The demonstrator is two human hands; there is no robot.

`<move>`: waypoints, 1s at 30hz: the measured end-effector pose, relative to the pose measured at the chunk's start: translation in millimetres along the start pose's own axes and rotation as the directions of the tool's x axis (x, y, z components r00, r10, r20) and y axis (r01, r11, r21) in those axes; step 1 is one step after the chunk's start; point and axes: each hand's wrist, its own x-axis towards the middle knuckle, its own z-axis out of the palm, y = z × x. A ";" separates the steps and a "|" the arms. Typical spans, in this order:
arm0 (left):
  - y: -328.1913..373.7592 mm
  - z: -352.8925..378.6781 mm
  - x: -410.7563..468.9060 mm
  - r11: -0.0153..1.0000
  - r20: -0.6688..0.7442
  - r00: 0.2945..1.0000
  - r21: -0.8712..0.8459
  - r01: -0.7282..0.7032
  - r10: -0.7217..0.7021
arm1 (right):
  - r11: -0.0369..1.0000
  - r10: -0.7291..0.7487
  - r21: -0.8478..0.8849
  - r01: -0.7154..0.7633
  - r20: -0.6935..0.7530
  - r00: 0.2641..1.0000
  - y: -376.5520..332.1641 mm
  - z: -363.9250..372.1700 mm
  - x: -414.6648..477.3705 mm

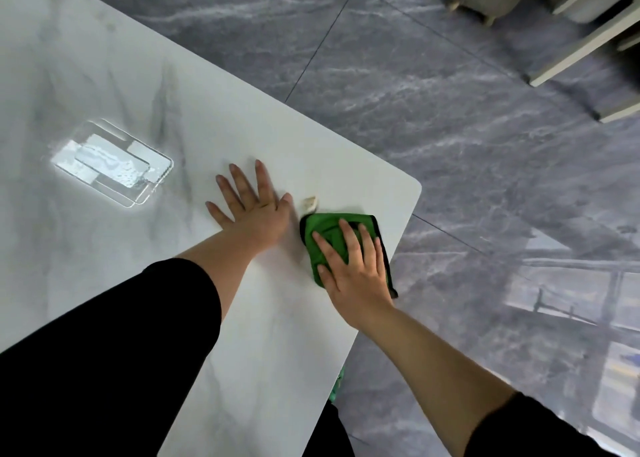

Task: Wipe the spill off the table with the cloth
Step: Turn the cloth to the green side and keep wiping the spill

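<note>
Our right hand (pixel 353 276) presses the cloth (pixel 329 228) flat-fingered near the table (pixel 242 127) corner. Our left hand (pixel 256 210) lies spread beside it, a pale scrap (pixel 310 203) between them.

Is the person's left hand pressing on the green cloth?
No, the right hand presses the cloth, while the left hand lies flat on the bare table beside it.

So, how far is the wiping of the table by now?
Done: no wiped trace shows clearly. In hand: the right hand presses the green cloth flat near a corner of the table; the left hand rests flat beside it. Left: a small pale bit at the cloth's far edge is uncovered; spill or tag, I cannot tell.
</note>
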 end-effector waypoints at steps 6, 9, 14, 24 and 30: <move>-2.6 1.7 0.9 1.000 -0.026 1.000 -0.027 -0.016 0.015 | 0.991 0.126 0.040 -0.125 -0.043 0.991 -4.0 -37.8 103.3; -7.7 6.3 7.0 0.998 -0.056 0.998 -0.065 -0.024 0.021 | 0.992 0.125 0.022 -0.124 -0.031 0.992 -9.1 -58.7 160.0; -4.4 11.9 10.2 0.976 -0.092 0.995 -0.218 0.021 -0.042 | 1.000 -0.018 -0.015 0.017 -0.067 0.998 -13.2 -45.3 134.2; -7.0 4.6 8.3 0.995 -0.009 1.000 -0.103 -0.019 0.018 | 0.993 -0.118 0.009 0.118 0.121 0.986 -22.0 1.9 -55.3; -8.3 -0.1 8.0 0.999 0.041 0.998 0.016 -0.042 0.042 | 0.972 0.207 0.083 -0.218 0.122 0.971 -12.1 -30.5 -33.9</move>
